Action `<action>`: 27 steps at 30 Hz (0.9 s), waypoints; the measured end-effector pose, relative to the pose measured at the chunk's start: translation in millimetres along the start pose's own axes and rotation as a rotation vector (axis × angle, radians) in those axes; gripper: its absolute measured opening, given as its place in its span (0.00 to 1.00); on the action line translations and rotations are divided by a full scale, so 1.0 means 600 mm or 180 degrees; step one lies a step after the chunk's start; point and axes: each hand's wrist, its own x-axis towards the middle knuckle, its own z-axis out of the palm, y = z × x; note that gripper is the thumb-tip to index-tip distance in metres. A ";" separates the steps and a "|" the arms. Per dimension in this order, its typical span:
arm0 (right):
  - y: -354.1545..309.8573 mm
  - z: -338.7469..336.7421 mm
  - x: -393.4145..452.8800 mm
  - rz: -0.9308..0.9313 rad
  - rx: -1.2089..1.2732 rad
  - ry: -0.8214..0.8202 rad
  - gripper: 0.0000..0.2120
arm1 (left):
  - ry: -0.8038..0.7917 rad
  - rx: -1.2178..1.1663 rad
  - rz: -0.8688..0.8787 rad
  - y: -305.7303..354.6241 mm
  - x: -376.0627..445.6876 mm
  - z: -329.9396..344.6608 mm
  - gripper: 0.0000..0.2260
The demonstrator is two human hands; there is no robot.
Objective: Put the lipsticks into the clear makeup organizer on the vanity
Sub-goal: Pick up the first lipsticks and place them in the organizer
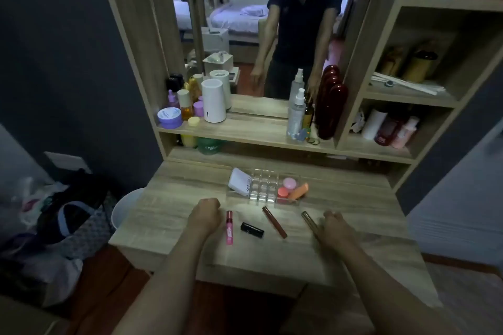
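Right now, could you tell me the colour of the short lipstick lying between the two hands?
Black: the short lipstick tube, head view.

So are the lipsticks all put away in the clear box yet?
Not yet. The clear organizer's middle slots look empty. Nothing is held, though the right hand touches the gold lipstick. The left hand is empty. Still lying on the vanity: that gold one, the pink lipstick, black lipstick and red lipstick.

The right hand (336,228) covers the near end of the gold lipstick (309,220), and whether it touches it cannot be told. Both hands' fingers curl out of sight. The white pad's (239,181) lettering is too small to read.
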 end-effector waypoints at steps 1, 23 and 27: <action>0.007 0.002 0.003 0.0076 0.0003 -0.0078 0.19 | -0.0004 0.0005 -0.0057 0.000 0.006 0.003 0.12; 0.052 -0.036 0.028 0.0105 0.0785 0.0091 0.03 | -0.0525 0.0514 0.0127 0.012 0.086 0.074 0.12; 0.022 -0.102 0.039 -0.0285 0.1030 0.0401 0.04 | -0.0511 0.0173 0.0426 0.035 0.112 0.036 0.11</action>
